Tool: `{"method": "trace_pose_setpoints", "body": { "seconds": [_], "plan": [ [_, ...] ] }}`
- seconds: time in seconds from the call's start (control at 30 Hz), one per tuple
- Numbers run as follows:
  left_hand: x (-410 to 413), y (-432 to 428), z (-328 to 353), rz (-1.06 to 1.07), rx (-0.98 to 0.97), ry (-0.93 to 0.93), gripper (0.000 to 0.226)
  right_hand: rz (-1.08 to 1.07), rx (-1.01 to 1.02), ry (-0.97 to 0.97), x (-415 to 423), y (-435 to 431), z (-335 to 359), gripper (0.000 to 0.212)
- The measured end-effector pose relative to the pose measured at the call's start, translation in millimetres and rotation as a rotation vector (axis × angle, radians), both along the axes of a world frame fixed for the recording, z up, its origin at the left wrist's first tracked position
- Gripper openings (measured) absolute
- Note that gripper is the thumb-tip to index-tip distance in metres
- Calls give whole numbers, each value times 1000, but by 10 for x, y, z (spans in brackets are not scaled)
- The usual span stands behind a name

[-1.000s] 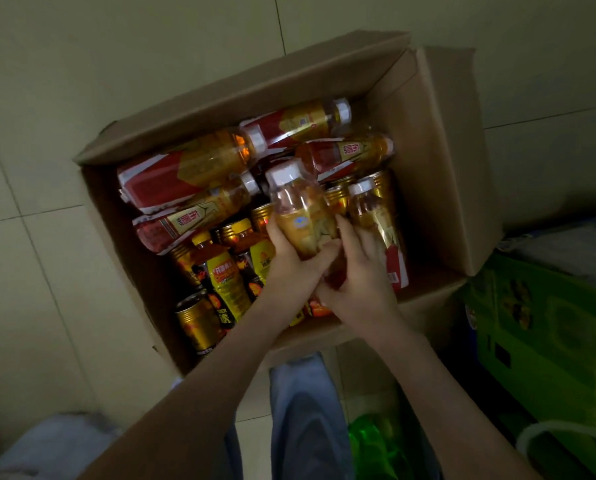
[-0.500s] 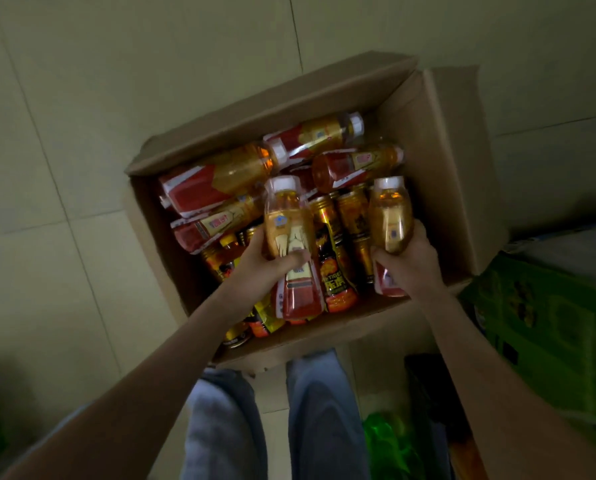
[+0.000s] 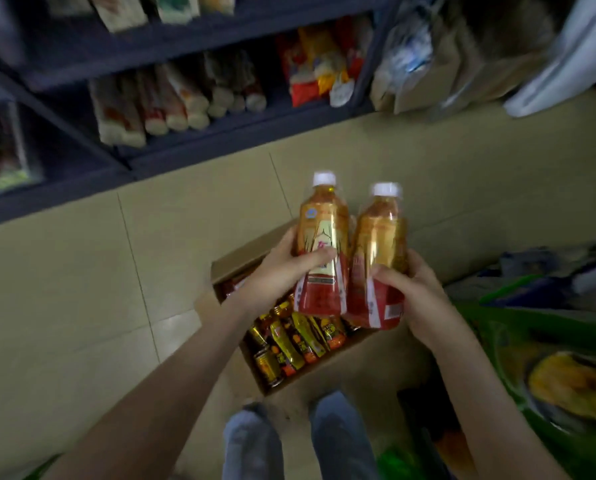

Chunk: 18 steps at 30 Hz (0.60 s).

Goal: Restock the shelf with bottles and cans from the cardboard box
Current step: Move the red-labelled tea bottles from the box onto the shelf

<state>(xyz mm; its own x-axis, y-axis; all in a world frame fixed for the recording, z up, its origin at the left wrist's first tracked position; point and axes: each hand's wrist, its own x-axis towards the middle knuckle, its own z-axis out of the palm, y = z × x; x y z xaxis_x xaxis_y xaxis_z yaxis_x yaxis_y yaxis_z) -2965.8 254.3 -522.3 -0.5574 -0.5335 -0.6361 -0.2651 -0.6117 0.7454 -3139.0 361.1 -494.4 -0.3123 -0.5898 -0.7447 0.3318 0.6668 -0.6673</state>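
Gripping an amber bottle [image 3: 319,233] upright in the left hand [image 3: 282,271] and clasping a second bottle [image 3: 381,244] in the right hand [image 3: 416,289], touching side by side, hovering above the open cardboard box [image 3: 327,370] of cans [image 3: 282,344], facing the shelf [image 3: 199,147].

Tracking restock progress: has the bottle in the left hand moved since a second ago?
Yes. The left hand has lifted the bottle up out of the cardboard box; it now crosses the box's far rim.

bare floor [image 3: 220,216] lies between cardboard box [image 3: 341,368] and packed shelf [image 3: 220,133].
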Motion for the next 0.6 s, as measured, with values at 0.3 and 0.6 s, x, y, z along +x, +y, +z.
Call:
{"method": "trace_pose_setpoints", "body": {
  "seconds": [0.3, 0.6],
  "plan": [
    [437, 145, 2043, -269, -132, 155, 45, -53, -256, -134, 504, 327, 2083, 91],
    [381, 1051, 4084, -378, -521, 350, 44, -159, -560, 383, 750, 1527, 4041, 69]
  ]
}}
